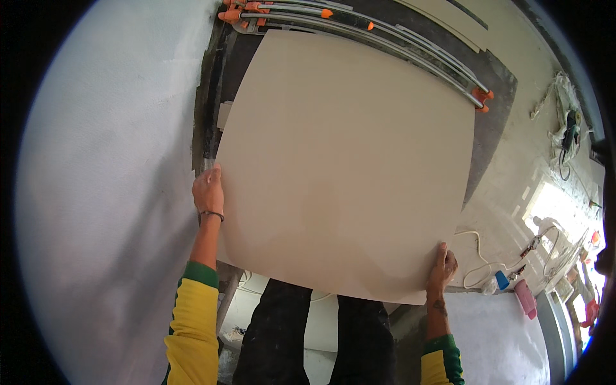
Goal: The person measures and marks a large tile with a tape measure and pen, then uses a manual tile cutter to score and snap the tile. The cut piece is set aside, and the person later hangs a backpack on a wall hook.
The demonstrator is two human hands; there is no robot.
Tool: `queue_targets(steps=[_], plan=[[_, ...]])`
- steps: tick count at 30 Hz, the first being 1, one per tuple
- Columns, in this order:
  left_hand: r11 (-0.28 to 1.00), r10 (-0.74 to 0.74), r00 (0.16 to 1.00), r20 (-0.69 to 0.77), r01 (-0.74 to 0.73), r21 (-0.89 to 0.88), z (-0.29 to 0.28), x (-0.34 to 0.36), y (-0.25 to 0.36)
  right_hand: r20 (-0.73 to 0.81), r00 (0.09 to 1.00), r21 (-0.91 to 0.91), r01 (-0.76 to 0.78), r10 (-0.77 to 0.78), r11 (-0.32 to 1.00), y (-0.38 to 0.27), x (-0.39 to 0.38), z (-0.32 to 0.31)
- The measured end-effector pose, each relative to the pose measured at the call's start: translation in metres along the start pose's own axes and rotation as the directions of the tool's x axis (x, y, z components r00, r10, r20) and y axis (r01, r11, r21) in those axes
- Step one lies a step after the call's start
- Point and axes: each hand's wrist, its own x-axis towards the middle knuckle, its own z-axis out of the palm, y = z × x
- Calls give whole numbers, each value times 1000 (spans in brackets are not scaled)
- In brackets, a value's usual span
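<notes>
Big beige floor tile point(346, 167) is held up off the floor, filling most of the view, tilted a bit with its far edge near the manual tile cutter point(359, 38) (chrome rails, orange ends) lying on the dark bare patch of floor point(494, 122). Left hand point(208, 190) is wrapped on the left edge, right hand point(442, 268) gripping the near right corner, fingers curled over the rim. I'd say keep both grips spread wide like this and lower it flat, not corner first, since a slab this wide probably chips easily. White wall point(109, 167) is on the left. No readable labels; just a small blue object point(502, 280) and a pink one point(525, 299) on the floor at right, beside a white cable point(478, 256).
</notes>
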Motion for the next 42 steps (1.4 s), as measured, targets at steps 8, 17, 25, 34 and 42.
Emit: queue_targets(steps=[8, 17, 25, 34, 42], plan=[[985, 135, 988, -79, -142, -93, 38, 45, 1, -53, 999, 180, 0, 10, 984, 11, 19, 40], [951, 211, 973, -95, -227, -210, 71, 86, 31, -115, 992, 226, 78, -53, 971, 0, 35, 81], [963, 116, 991, -60, -127, -238, 110, 135, 33, -147, 988, 219, 84, -52, 972, 2, 77, 132], [793, 124, 912, 390, -327, 514, 104, 176, 72, -40, 995, 83, -90, 93, 992, -5, 115, 177], [650, 185, 842, 507, -492, 579, 106, 178, 89, 45, 976, 162, -217, 213, 963, 11, 117, 189]])
